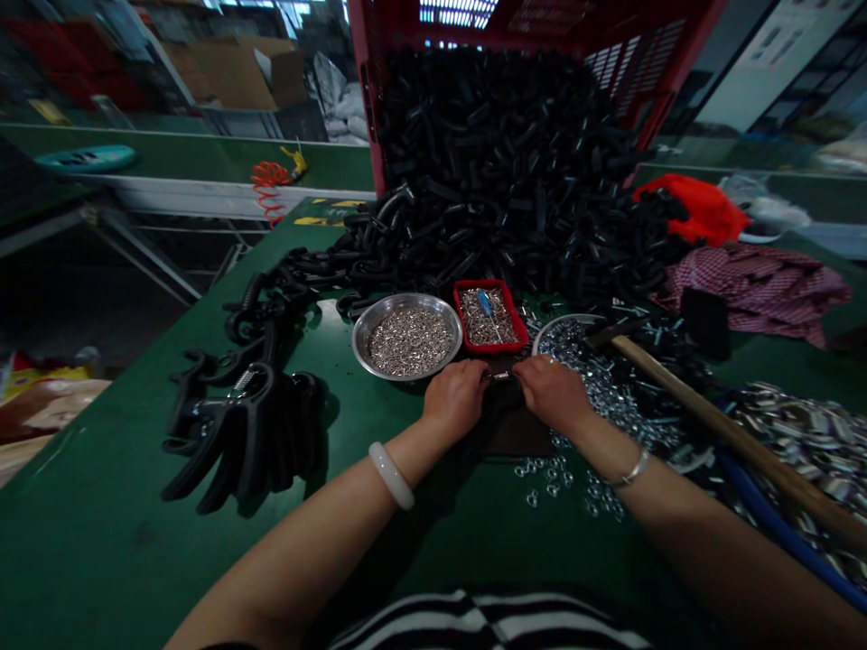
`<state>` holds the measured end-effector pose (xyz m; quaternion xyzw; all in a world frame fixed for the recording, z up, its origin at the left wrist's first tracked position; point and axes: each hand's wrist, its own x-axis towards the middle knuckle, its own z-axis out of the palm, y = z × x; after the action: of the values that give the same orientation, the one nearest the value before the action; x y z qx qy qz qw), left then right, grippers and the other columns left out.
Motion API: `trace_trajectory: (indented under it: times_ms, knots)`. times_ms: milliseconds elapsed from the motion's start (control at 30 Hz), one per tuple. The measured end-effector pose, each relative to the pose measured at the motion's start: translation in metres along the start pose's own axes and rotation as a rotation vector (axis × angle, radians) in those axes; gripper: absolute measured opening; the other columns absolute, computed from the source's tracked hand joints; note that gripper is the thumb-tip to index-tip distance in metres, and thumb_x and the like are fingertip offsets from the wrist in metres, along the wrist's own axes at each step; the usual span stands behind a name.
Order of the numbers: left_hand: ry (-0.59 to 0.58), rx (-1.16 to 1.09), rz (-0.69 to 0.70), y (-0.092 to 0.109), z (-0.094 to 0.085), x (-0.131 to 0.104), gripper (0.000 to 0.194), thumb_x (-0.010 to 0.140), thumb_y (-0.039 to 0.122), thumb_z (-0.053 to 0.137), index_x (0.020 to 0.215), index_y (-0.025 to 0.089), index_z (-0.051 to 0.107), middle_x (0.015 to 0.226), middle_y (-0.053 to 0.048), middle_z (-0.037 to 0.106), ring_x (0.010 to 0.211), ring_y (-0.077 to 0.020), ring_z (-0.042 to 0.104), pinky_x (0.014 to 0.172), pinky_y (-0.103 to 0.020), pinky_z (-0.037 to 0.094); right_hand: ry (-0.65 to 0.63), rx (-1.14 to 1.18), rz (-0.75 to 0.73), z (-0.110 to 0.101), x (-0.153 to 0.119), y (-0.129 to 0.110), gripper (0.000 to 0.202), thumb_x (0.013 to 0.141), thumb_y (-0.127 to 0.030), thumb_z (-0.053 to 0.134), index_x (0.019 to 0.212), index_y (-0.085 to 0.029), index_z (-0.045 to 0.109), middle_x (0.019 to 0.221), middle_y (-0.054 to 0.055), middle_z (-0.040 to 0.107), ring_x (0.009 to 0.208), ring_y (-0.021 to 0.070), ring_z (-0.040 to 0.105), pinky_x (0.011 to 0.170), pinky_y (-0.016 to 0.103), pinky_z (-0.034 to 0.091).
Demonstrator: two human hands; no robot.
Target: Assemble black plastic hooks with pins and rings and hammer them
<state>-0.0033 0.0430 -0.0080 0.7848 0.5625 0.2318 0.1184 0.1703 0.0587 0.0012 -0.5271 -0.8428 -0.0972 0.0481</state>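
A small coil spring [501, 376] stretches between my two hands, above a dark pad [518, 429] on the green table. My left hand [457, 394] pinches its left end and my right hand [554, 390] pinches its right end. What else the fingertips may hold is hidden. Right behind the hands are a round metal bowl [408, 338] of small shiny metal parts and a red tray [490, 316] of similar parts, with a blue-handled screwdriver [485, 302] lying in it. Loose silvery eye bolts [552, 478] lie in front of my right hand.
Black plastic parts [508, 153] spill from a big red crate [369, 99] at the back. Black spring clamps [250, 424] are stacked at the left. A wooden-handled hammer [718, 420] rests across metal pieces at the right. A checked cloth [759, 284] lies behind it.
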Motion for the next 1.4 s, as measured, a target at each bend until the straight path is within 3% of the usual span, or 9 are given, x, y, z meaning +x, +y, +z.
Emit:
trace_trajectory:
  times_ms: [100,200,300,400,467,700,933,1100,1400]
  knots:
    - [-0.005,-0.076,-0.034,0.000,-0.002,0.001,0.020,0.082,0.020,0.049,0.100,0.020,0.057,0.095,-0.004,0.064,0.089,-0.0185,0.057,0.077,-0.030,0.044,-0.028,-0.094,-0.089,-0.003,0.000,0.000,0.022,0.079,-0.008,0.042,0.087,-0.015,0.062,0.086,0.010,0.063,0.087,0.0230,0.054,0.066,0.030,0.038]
    - [0.018,-0.299,-0.112,0.000,-0.005,0.006,0.019,0.078,0.019,0.054,0.097,0.020,0.058,0.089,-0.003,0.065,0.081,-0.0171,0.058,0.074,-0.030,0.044,-0.054,-0.027,-0.113,-0.007,0.001,0.005,0.021,0.082,-0.014,0.043,0.088,-0.016,0.063,0.088,0.010,0.064,0.087,0.0223,0.055,0.066,0.030,0.041]
    - [0.017,-0.736,-0.247,0.003,-0.011,0.013,0.019,0.076,0.016,0.057,0.095,0.016,0.057,0.076,-0.001,0.063,0.070,-0.0120,0.057,0.068,-0.026,0.045,0.048,0.295,-0.047,-0.012,0.001,0.004,0.023,0.084,-0.027,0.046,0.098,-0.019,0.063,0.096,0.009,0.066,0.089,0.0202,0.058,0.073,0.031,0.044]
    - [-0.138,-1.212,-0.424,0.008,-0.021,0.017,0.019,0.076,0.016,0.059,0.095,0.014,0.056,0.072,0.001,0.060,0.062,-0.0071,0.054,0.058,-0.019,0.042,0.259,0.765,0.051,-0.017,0.002,-0.008,0.022,0.084,-0.031,0.050,0.096,-0.020,0.065,0.094,0.005,0.067,0.088,0.0163,0.060,0.079,0.031,0.046]
    - [-0.235,-1.400,-0.525,0.009,-0.027,0.017,0.017,0.075,0.018,0.061,0.091,0.015,0.058,0.073,0.001,0.059,0.059,-0.0050,0.052,0.054,-0.017,0.041,0.322,0.990,0.110,-0.018,0.004,-0.017,0.018,0.081,-0.032,0.055,0.087,-0.021,0.067,0.088,0.004,0.069,0.084,0.0154,0.062,0.079,0.031,0.047]
    - [-0.407,-1.621,-0.635,0.002,-0.028,0.011,0.010,0.075,0.020,0.064,0.082,0.014,0.063,0.063,0.004,0.054,0.049,-0.0014,0.047,0.050,-0.013,0.040,0.212,1.369,0.187,-0.011,0.008,-0.029,0.018,0.073,-0.034,0.063,0.080,-0.018,0.067,0.081,0.002,0.069,0.077,0.0150,0.062,0.073,0.031,0.048]
    - [-0.279,-1.539,-0.686,0.003,-0.029,0.014,0.006,0.077,0.018,0.061,0.079,0.013,0.061,0.060,0.004,0.055,0.050,-0.0020,0.050,0.050,-0.014,0.042,0.392,1.082,0.240,-0.009,0.000,-0.030,0.016,0.078,-0.033,0.058,0.081,-0.019,0.065,0.080,0.003,0.066,0.076,0.0154,0.060,0.070,0.030,0.047]
    - [-0.110,-1.469,-0.647,-0.010,-0.037,0.011,0.007,0.075,0.009,0.059,0.081,0.014,0.058,0.069,0.001,0.061,0.063,-0.0061,0.059,0.059,-0.018,0.046,0.222,0.747,0.126,0.003,-0.011,-0.028,0.014,0.079,-0.030,0.055,0.081,-0.021,0.066,0.081,0.004,0.066,0.080,0.0179,0.059,0.074,0.032,0.045]
    - [0.031,-1.521,-0.607,-0.022,-0.034,-0.002,0.012,0.069,0.010,0.065,0.079,0.014,0.058,0.069,0.002,0.061,0.066,-0.0054,0.059,0.069,-0.020,0.047,0.192,0.542,0.098,0.009,-0.010,-0.031,0.017,0.082,-0.022,0.049,0.085,-0.018,0.065,0.084,0.007,0.066,0.082,0.0198,0.057,0.074,0.032,0.044]
